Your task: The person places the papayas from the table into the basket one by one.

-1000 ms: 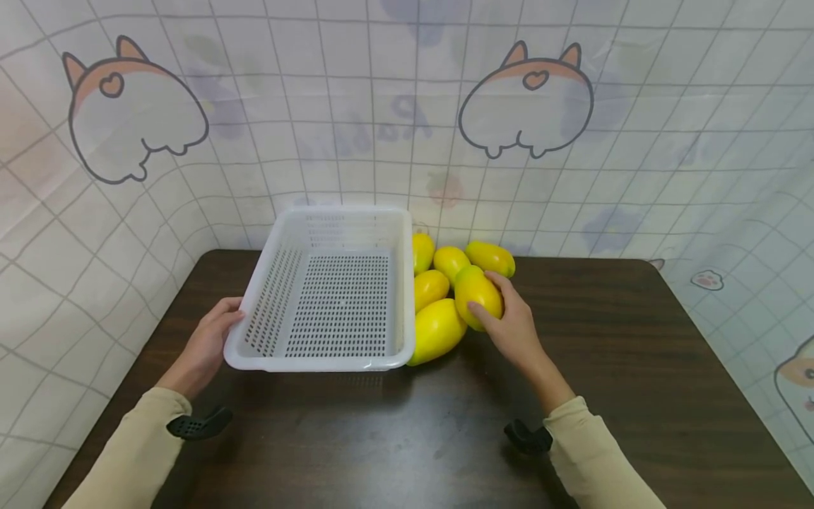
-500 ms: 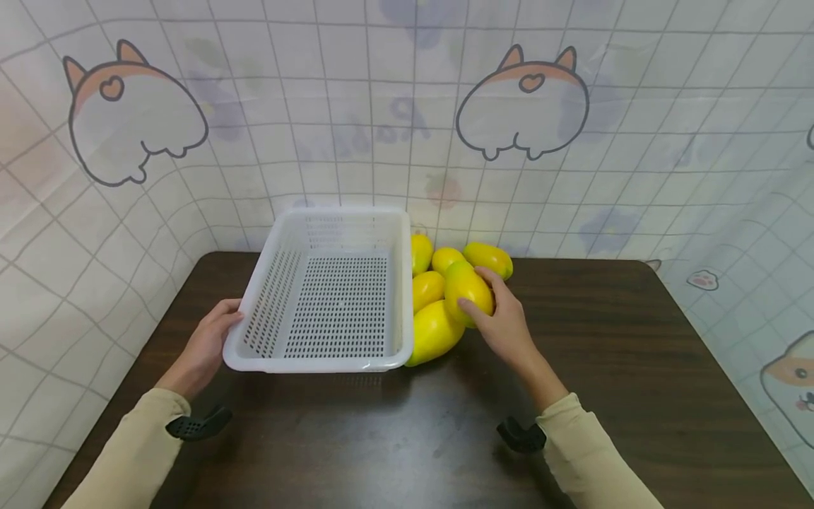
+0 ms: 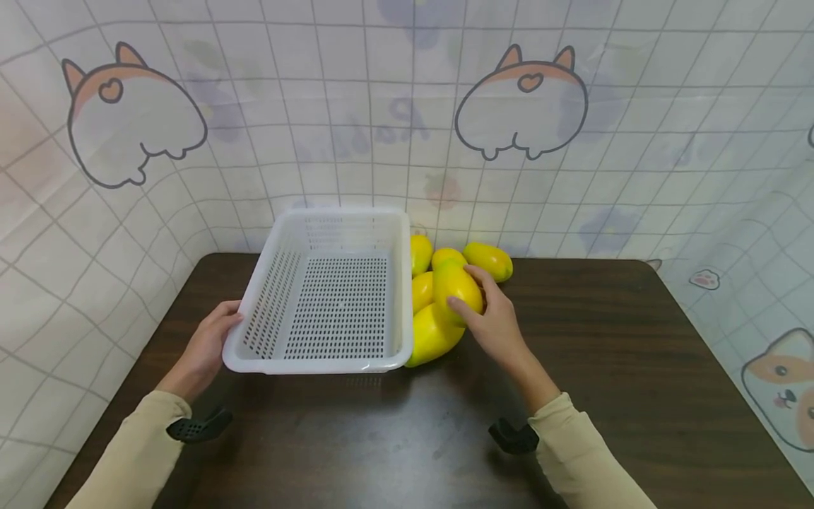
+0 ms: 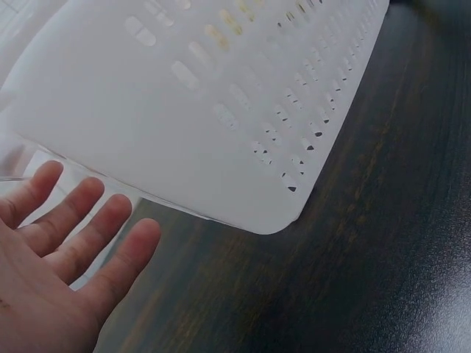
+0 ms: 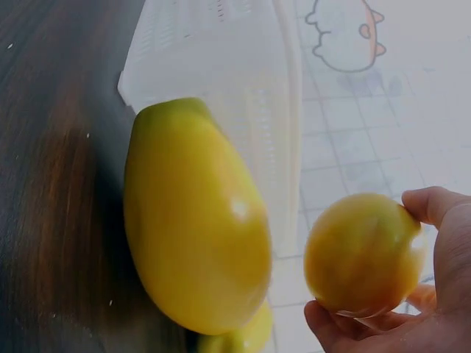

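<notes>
My left hand [image 3: 205, 344] touches the left rim of a white perforated plastic basket [image 3: 311, 365]. The left wrist view shows its fingers fairly straight beside the basket's outer wall [image 4: 140, 110]; the thumb's place is unclear. With curled fingers and thumb, my right hand [image 3: 499, 325] grips a yellow mango [image 3: 455, 293], which has a greenish tip. The held mango [image 5: 360, 254] hangs apart from a larger yellow fruit [image 5: 195, 220] in the right wrist view. Seen from the head, it partly covers that larger fruit [image 3: 431, 343] and a smaller fruit [image 3: 422, 291]. No fruit shows inside the basket.
Along the basket's right side lie more yellow fruits, one against the back [image 3: 421, 253] and another farther right [image 3: 490, 260]. All stand on a dark wooden table [image 3: 604, 353]. A patterned cloth wall [image 3: 509, 198] borders the table's back and sides.
My right hand has moved left with the mango, toward the basket's right rim and over the other fruits. The left hand and basket have stayed put.
</notes>
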`<state>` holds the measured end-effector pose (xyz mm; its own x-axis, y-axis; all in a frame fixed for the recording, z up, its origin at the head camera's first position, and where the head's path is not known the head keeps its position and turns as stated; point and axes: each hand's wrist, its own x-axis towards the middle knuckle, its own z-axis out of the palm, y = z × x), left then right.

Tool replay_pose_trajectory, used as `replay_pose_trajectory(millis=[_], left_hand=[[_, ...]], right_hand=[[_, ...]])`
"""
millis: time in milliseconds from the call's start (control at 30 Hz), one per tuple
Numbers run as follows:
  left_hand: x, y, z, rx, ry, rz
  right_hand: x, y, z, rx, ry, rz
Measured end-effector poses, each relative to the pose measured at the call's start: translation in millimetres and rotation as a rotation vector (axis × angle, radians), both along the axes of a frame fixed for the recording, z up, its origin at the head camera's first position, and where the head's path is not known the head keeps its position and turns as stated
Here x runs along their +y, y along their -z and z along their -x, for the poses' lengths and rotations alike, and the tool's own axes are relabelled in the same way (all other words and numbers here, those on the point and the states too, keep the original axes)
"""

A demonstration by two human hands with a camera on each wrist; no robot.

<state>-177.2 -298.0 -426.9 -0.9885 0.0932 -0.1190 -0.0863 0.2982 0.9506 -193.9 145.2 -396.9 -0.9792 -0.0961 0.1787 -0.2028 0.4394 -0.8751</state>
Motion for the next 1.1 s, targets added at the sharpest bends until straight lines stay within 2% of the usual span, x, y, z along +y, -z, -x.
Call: replay_pose_trajectory(millis=[800,1100], left_hand=[[1.4,-0.5,1.3,0.013,0.012,0.003],[0.8,-2.0,-0.1,-0.005,0.007,0.016]], right_hand=[[-26.4,-10.9,0.9,0.012,-0.059,0.048],[-39.9,-14.0,0.0,-0.023,-0.082,0.046]])
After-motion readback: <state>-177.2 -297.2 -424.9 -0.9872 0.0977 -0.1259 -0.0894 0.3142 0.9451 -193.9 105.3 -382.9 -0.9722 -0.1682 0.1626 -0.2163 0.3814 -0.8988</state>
